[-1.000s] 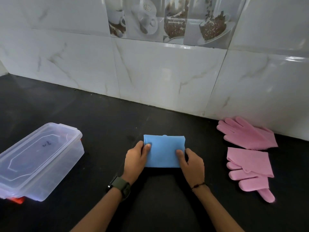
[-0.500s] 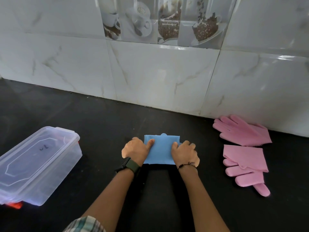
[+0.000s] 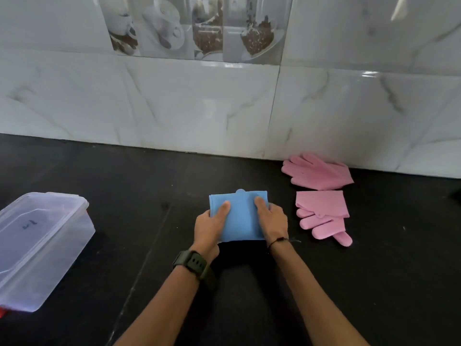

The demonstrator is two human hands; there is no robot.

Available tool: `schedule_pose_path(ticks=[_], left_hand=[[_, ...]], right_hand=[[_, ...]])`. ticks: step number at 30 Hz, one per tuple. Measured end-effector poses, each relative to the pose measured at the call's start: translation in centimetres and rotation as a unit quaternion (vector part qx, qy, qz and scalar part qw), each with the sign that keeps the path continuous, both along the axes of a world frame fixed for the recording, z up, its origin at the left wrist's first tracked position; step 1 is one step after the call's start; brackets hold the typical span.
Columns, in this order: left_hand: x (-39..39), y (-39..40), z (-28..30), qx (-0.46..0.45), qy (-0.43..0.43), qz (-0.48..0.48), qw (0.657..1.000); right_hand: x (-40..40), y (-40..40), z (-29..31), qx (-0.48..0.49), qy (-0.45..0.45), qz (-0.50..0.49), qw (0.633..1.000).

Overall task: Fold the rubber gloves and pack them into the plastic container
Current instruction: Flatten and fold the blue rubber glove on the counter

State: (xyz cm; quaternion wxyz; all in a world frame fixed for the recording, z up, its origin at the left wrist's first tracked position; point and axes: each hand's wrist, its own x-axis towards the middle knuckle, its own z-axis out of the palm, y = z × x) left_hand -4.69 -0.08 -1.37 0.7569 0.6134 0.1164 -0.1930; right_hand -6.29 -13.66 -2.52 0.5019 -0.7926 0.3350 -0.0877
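Note:
A folded blue rubber glove [image 3: 240, 216] lies in the middle of the black counter. My left hand [image 3: 210, 227] grips its left edge with the thumb on top, and my right hand [image 3: 273, 222] grips its right edge the same way. A pink glove [image 3: 321, 172] lies flat by the wall at the right. In front of it a second pink glove [image 3: 324, 216] is folded over, its fingers sticking out toward me. The clear plastic container [image 3: 37, 248] stands at the far left with its lid on.
A white marble-tiled wall [image 3: 199, 103] closes off the back of the black counter [image 3: 124, 196]. Something red [image 3: 2, 312] peeks out under the container's near corner.
My hands shifted from pressing the blue glove's sides to gripping its edges with thumbs on top. The camera has come closer.

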Motion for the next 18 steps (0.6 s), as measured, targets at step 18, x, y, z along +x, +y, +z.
schedule_pose_path(ticks=[18], left_hand=[[-9.9,-1.7,-1.2,0.514,-0.285,-0.121,0.8]], right_hand=[[-13.8,-2.4,1.1,-0.325,0.197,-0.04,0.924]])
